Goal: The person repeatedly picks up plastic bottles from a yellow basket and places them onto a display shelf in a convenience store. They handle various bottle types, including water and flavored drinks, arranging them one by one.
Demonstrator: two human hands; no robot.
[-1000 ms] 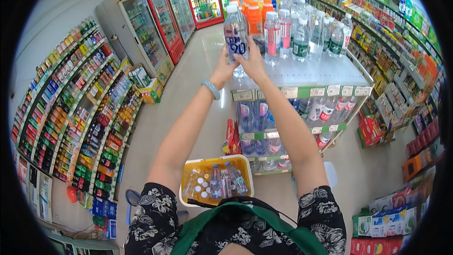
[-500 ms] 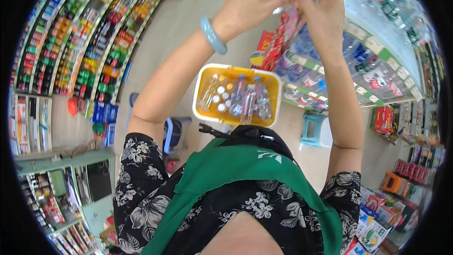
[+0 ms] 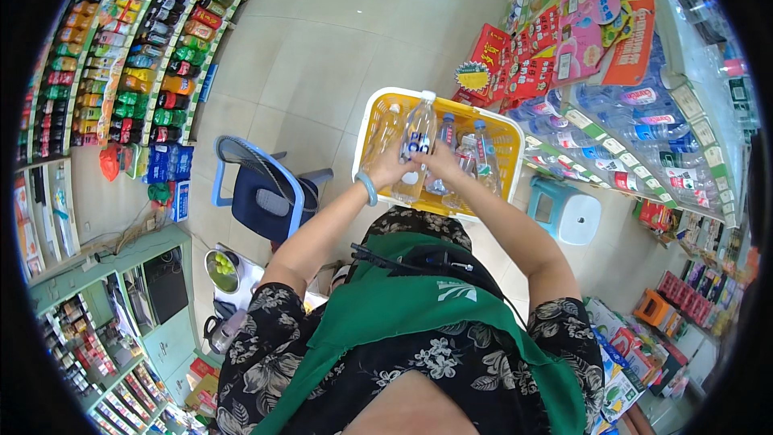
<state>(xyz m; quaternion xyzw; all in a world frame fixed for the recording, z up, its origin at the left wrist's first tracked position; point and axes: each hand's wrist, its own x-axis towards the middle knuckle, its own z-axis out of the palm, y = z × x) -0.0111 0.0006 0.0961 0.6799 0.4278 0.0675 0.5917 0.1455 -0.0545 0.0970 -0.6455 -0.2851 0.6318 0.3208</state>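
Observation:
A clear plastic bottle (image 3: 419, 122) with a white cap and dark blue lettering is held over the yellow basket. My left hand (image 3: 391, 166), a pale blue bangle on its wrist, is closed on the bottle's left side. My right hand (image 3: 443, 163) grips it from the right, its fingers at the label. Beneath them is the yellow basket (image 3: 518, 147) with a white rim, where several more bottles lie or stand. Among these, a blue-capped bottle (image 3: 484, 149) leans at the right, and a clear bottle (image 3: 388, 129) is at the left. My hands hide part of the basket's contents.
A blue-framed chair (image 3: 278, 213) stands left of the basket, and a light blue stool (image 3: 576, 217) with a white seat stands to its right. Drink shelves (image 3: 173, 72) line the left. At the right are a bottle shelf (image 3: 612, 153) and hanging red snack packs (image 3: 531, 52).
Both hands have come down from the upper right, near the bottle shelf, to the basket, bringing the bottle with them. The view has shifted, and the chair now shows more fully.

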